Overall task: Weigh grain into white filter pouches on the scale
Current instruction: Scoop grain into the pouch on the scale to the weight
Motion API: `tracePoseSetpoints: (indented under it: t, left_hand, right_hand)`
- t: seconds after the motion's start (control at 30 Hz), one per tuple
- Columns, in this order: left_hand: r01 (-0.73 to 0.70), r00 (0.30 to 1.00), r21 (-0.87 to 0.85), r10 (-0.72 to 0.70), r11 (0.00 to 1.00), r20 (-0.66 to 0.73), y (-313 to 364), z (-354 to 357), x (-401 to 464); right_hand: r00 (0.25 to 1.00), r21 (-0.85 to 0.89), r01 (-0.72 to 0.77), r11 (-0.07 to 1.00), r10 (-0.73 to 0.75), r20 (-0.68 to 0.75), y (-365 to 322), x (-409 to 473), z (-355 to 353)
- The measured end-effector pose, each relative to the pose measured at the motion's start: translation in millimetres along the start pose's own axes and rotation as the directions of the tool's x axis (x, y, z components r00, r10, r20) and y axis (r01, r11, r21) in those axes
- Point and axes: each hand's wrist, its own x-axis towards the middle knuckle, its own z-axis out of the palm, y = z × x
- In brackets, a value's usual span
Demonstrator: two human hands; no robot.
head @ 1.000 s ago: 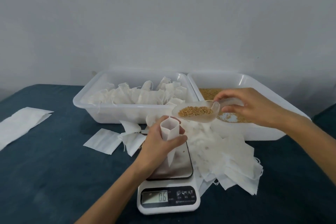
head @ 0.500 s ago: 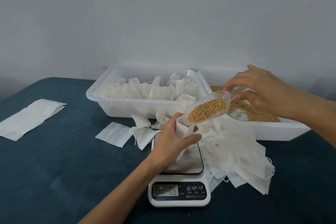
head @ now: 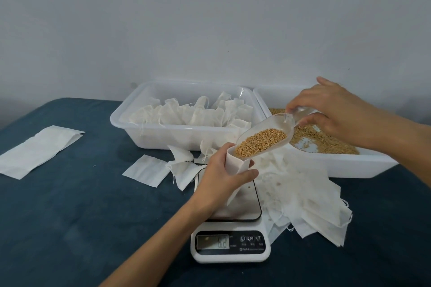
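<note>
Holding a white paper filter pouch [head: 234, 163] open on the steel-topped digital scale [head: 233, 228], my left hand [head: 221, 182] is wrapping it. At two o'clock, my right hand [head: 331, 112] is pinching a clear plastic scoop [head: 265, 138] of golden grain [head: 260, 142]; tilting slowly should prevent spills.

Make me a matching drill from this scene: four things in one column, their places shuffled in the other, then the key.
1. clear scoop
2. open pouch
3. left tub
4. single flat pouch

A. holds tied pouches
B. lying on the blue cloth
C. in the left hand, above the scale
D. in the right hand, full of grain

Pairs: 1-D, 2-C, 3-A, 4-B
</note>
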Motion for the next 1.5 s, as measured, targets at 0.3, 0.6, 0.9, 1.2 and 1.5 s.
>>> tracePoseSetpoints:
  t: [0.3, 0.6, 0.9, 1.2, 1.5]
  left_hand:
    - [0.017, 1.000, 0.014, -0.017, 1.000, -0.009, 1.0, 1.8, -0.5]
    - [0.070, 0.997, 0.018, -0.069, 0.997, -0.035, 1.3, 1.4, -0.3]
    - [0.070, 0.996, 0.036, -0.068, 0.997, -0.059, -0.8, 1.8, 0.6]
    - [0.063, 0.995, 0.021, -0.061, 0.998, -0.082, -3.1, 1.8, 1.7]
    - [0.057, 0.994, 0.035, -0.053, 0.998, -0.092, -3.6, 1.2, 2.0]
  right_hand:
    - [1.000, -0.011, -0.003, 1.000, 0.003, 0.005, 0.9, 0.4, 2.6]
    - [1.000, -0.016, 0.024, 1.000, -0.024, 0.003, 1.7, 1.9, 7.0]
    - [0.999, -0.029, 0.052, 0.998, -0.053, -0.003, 3.4, 1.3, 9.5]
    - [1.000, -0.030, 0.021, 0.999, -0.020, 0.008, 0.3, 1.7, 7.6]
    - [1.000, -0.041, 0.025, 0.999, -0.025, 0.007, 0.2, 1.1, 8.3]
